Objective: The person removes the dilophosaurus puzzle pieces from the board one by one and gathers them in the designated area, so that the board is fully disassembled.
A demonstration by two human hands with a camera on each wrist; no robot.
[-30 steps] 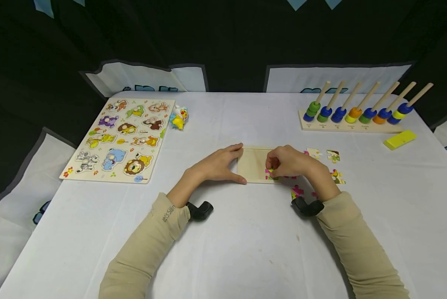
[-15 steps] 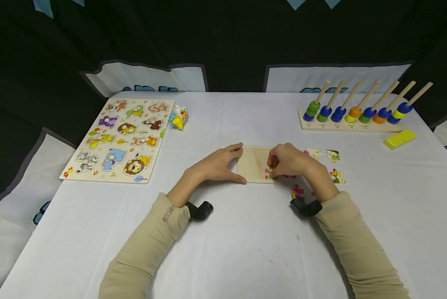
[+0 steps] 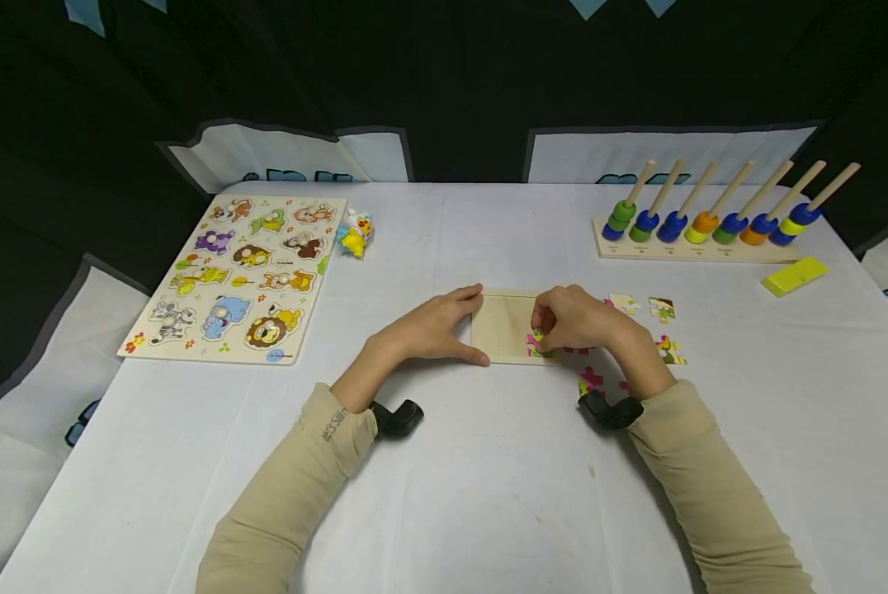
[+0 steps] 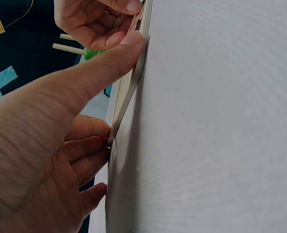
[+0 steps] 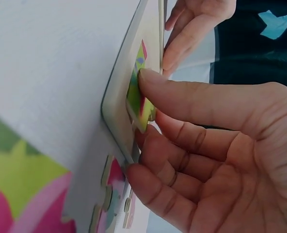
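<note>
A pale wooden puzzle tray (image 3: 502,326) lies flat on the white table. My left hand (image 3: 436,326) is spread along its left end, thumb at the near corner and index fingertip at the far one. Over the tray's right part, my right hand (image 3: 573,318) pinches a jigsaw piece (image 5: 146,114) between thumb and fingers. This pink and green piece sits close over the tray's near side, slightly tilted in the right wrist view and partly hidden by the thumb. Several loose jigsaw pieces (image 3: 669,351) lie right of the tray, some behind the right hand and wrist.
An animal knob puzzle board (image 3: 239,280) lies at the left, with a small yellow and blue toy (image 3: 356,233) beside it. A wooden peg stand with coloured rings (image 3: 700,239) stands at the back right, a yellow block (image 3: 794,278) in front of it.
The right hand has shifted very slightly over the tray, the jigsaw piece staying in its pinch at nearly the same spot. The left hand stays still.
</note>
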